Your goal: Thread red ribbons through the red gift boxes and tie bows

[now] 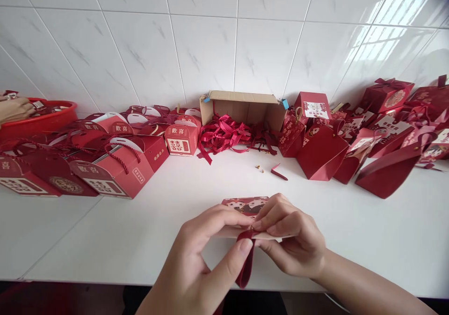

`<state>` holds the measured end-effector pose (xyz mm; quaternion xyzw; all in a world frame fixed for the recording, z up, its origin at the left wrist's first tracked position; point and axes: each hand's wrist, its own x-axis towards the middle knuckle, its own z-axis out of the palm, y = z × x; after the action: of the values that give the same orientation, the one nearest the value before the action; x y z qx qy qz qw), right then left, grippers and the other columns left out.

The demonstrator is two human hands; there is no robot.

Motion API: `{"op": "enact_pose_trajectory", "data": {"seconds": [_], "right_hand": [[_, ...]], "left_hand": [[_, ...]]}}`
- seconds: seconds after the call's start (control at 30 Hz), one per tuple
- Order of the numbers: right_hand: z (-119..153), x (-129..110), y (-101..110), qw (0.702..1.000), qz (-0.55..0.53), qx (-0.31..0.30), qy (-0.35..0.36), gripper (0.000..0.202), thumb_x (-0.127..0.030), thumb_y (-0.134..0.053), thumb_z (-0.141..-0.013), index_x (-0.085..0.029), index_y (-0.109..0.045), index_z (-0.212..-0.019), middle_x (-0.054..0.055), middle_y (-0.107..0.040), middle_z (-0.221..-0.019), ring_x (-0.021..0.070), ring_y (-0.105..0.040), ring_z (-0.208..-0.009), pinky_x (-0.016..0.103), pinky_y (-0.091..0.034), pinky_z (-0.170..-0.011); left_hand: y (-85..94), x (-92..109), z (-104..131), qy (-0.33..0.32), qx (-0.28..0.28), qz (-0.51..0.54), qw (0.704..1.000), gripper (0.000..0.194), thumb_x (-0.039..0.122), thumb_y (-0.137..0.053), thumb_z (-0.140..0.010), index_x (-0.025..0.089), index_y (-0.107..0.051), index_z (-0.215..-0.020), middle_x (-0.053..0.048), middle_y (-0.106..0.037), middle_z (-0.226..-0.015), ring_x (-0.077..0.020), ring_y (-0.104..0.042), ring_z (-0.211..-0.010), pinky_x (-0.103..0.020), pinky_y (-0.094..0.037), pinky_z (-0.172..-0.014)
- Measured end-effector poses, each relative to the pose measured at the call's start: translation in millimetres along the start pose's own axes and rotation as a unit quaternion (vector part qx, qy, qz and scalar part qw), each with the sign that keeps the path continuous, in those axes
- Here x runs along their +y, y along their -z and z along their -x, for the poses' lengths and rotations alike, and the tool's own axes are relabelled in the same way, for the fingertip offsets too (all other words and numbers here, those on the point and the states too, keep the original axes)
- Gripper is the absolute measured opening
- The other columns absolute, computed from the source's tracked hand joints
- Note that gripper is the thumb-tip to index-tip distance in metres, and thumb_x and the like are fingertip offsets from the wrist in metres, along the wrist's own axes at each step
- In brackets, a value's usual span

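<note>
Printed red box (245,205) sits low in the view at the near side of the white counter (157,240), partly hidden by the two hands, its illustrated panel facing up and its pale edge toward the person. A dark red ribbon loop (246,270) hangs from that edge, close to the counter's front. The left hand (201,254) has its thumb against the loop and its index finger reaching over the edge, the grip closed lightly on the ribbon. The right hand (294,240) pinches the pale edge just beside the loop, thumb below and fingers above. Beyond the box lie a few small gold pieces (260,168) and, near them, a bent dark red strip (279,172). Farther back, an open cardboard carton (242,97) rests on its side against the tiled wall (203,48), with a heap of red ribbons (224,132) at its mouth, some spilling onto the counter. Handled red boxes (117,170) crowd the left side; behind them, at the far left, another person's hand (14,109) is over a red basin (42,120). Red gift bags and boxes (322,153), several with ribbon loops, are clustered on the right.
</note>
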<state>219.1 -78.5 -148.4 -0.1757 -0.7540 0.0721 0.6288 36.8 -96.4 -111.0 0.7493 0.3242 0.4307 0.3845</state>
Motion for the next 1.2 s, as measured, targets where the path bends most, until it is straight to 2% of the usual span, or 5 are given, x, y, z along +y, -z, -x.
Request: {"op": "enact_pose_trajectory", "data": {"seconds": [0.23,0.43,0.7,1.0,1.2], "right_hand": [[1,2,-1,0.996,0.056,0.049,-0.053,0.022,-0.014,-0.070,-0.077,-0.021,-0.050,-0.081,0.002,-0.067,-0.068,0.0178,-0.063,-0.060,0.036,-0.047,-0.061],[-4,2,3,0.997,0.058,0.009,-0.040,0.023,-0.016,-0.069,-0.078,-0.021,-0.047,-0.077,0.008,-0.073,-0.089,0.0316,-0.065,-0.103,0.049,-0.044,-0.084],[-2,1,1,0.998,0.049,0.016,-0.036,0.022,-0.015,-0.066,-0.081,-0.022,-0.045,-0.076,0.000,-0.068,-0.072,0.0211,-0.067,-0.072,0.041,-0.043,-0.071],[0,7,3,0.996,0.017,0.013,-0.091,0.028,-0.023,-0.065,-0.083,-0.022,-0.041,-0.071,-0.002,-0.064,-0.068,0.0180,-0.064,-0.066,0.040,-0.039,-0.073],[5,23,2,0.980,-0.108,0.020,-0.167,0.022,-0.025,-0.068,-0.082,-0.024,-0.046,-0.080,0.000,-0.063,-0.079,0.0141,-0.060,-0.066,0.028,-0.048,-0.057]], "left_hand": [[-11.1,-8,-9,-0.010,0.059,0.069,0.996,0.009,0.020,-0.057,-0.087,0.021,-0.065,-0.084,-0.006,-0.065,-0.092,-0.0204,-0.064,-0.097,-0.032,-0.055,-0.085],[-12.0,-11,-9,0.009,0.041,0.094,0.995,0.020,0.032,-0.050,-0.092,0.019,-0.063,-0.083,-0.008,-0.060,-0.094,-0.0211,-0.060,-0.098,-0.032,-0.050,-0.084],[-11.7,-11,-7,0.013,0.029,0.107,0.994,0.033,0.051,-0.049,-0.089,0.020,-0.060,-0.089,-0.006,-0.056,-0.094,-0.0221,-0.056,-0.104,-0.031,-0.046,-0.087],[-20.9,-6,-6,0.045,0.047,0.135,0.989,0.036,0.047,-0.040,-0.092,0.020,-0.063,-0.088,-0.008,-0.059,-0.107,-0.0228,-0.057,-0.104,-0.029,-0.050,-0.077],[-27.0,-13,-8,0.011,0.070,0.068,0.995,0.030,0.044,-0.043,-0.092,0.022,-0.062,-0.098,-0.008,-0.060,-0.112,-0.0246,-0.058,-0.104,-0.034,-0.050,-0.080]]}}
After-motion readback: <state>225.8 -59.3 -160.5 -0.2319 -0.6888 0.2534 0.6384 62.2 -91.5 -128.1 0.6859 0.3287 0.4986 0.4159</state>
